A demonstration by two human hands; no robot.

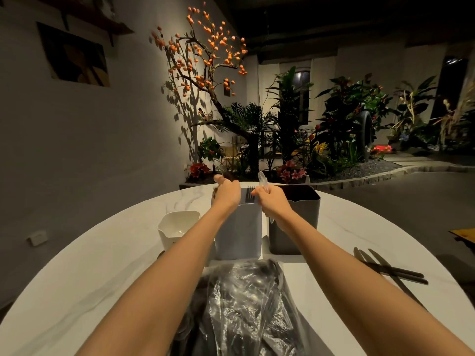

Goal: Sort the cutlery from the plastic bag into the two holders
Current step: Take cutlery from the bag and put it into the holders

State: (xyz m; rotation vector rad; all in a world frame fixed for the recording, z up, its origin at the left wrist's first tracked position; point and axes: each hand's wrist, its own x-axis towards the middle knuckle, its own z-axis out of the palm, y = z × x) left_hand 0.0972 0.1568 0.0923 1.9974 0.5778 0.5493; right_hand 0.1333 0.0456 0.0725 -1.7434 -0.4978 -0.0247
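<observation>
Two holders sit side by side at the far middle of the desk (102,265), a round white top with faint grey marble veins. Light grey holder (239,232) is on the left with a dark fork (249,194) poking up out of it, and the dark grey holder (305,214) is just right of it. Left hand (227,192) is over the light one, fingers curled round something dark, can't make out what. Right hand (272,201) is between the two holders, gripping a clear plastic spoon (262,179) that sticks up above the fist. Plastic bag (246,309) lies at the bottom centre, crinkly and see-through, full of dark cutlery. A few dark knives (390,269) lie loose on the right side of the desk, and a small white container (178,227) stands left of the holders. Room is dim, plain grey wall on the left with a picture (74,56) in the upper left, a lit tree with orange fruit (205,55) upper centre, and a bed of leafy plants (334,129) running off to the right.
</observation>
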